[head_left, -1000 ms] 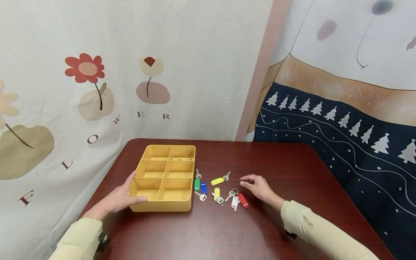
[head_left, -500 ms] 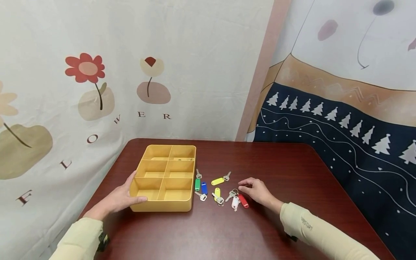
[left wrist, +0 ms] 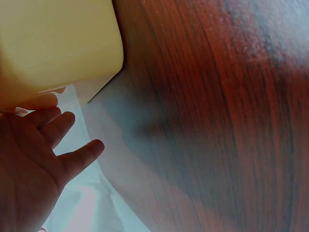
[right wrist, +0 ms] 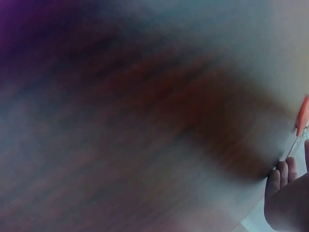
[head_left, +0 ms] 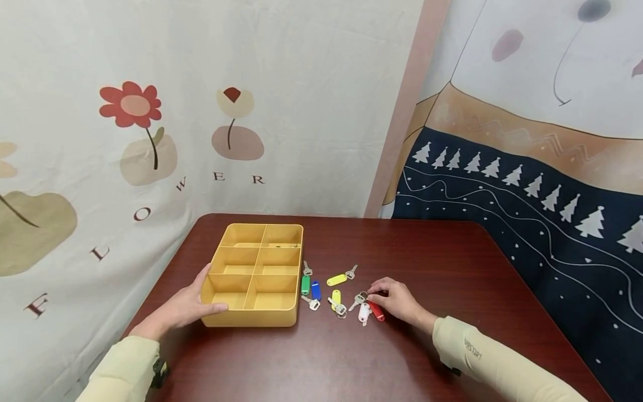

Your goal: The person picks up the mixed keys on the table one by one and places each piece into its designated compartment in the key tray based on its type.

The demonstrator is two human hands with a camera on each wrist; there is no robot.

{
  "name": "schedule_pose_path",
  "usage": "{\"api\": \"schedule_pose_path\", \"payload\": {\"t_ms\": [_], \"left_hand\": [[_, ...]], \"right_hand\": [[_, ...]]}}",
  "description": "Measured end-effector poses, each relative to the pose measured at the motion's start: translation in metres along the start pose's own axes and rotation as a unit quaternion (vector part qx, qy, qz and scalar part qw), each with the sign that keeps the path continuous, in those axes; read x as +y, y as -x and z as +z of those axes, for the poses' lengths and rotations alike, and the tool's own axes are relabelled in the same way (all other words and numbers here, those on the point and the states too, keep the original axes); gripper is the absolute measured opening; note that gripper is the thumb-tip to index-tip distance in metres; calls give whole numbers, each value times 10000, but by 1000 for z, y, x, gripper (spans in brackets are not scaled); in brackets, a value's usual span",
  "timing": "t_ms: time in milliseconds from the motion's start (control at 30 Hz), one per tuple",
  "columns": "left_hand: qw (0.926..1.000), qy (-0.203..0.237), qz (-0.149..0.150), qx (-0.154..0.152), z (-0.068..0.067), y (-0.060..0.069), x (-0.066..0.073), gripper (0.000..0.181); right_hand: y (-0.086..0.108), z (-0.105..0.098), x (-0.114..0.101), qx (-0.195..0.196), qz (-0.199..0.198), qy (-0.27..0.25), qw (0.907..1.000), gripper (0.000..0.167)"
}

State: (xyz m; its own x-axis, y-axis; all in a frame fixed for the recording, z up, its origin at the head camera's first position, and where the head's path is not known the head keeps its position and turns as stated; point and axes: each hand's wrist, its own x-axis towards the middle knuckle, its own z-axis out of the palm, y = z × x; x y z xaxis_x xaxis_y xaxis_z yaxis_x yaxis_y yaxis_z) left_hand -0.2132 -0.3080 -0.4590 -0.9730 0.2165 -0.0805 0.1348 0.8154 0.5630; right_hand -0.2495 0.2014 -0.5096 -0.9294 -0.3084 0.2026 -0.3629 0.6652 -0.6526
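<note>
On the left of the table stands a yellow compartment box (head_left: 249, 319). My left hand (head_left: 185, 304) grips its near left corner, thumb over the front wall and fingers along the left side. To the right of the box lie keys with coloured tags: a green tag (head_left: 305, 285), a blue tag (head_left: 316, 290), two yellow tags, a white tag (head_left: 364, 312) and a red tag (head_left: 377, 312). My right hand (head_left: 399, 302) is over the red tag, its thumb and index fingertips apart beside a key ring; the right wrist view shows the red tag (right wrist: 303, 116) near the fingers.
The brown table (head_left: 321, 357) extends in front of the box and to the right of the keys. A small dark item lies in the far right compartment. Printed cloth (head_left: 311, 111) hangs behind the table.
My right hand has moved slightly left and nearer, down to the red tag and its key ring. The left hand stays on the box, and the keys keep their places.
</note>
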Motion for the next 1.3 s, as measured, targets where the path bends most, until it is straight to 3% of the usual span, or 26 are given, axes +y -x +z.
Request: {"api": "schedule_pose_path", "payload": {"t_ms": [267, 500, 900, 1300], "left_hand": [[10000, -27, -42, -29, -1, 1, 1, 122], [10000, -20, -25, -40, -1, 1, 2, 122], [10000, 21, -4, -39, -1, 1, 2, 121], [10000, 38, -27, -41, -1, 2, 2, 121]], "right_hand": [[3, 7, 0, 141, -335, 531, 9979, 6], [4, 10, -1, 224, -354, 695, 9967, 3], [-2, 5, -8, 667, 244, -75, 9974, 6], [-14, -9, -25, 839, 441, -824, 9921, 5]]}}
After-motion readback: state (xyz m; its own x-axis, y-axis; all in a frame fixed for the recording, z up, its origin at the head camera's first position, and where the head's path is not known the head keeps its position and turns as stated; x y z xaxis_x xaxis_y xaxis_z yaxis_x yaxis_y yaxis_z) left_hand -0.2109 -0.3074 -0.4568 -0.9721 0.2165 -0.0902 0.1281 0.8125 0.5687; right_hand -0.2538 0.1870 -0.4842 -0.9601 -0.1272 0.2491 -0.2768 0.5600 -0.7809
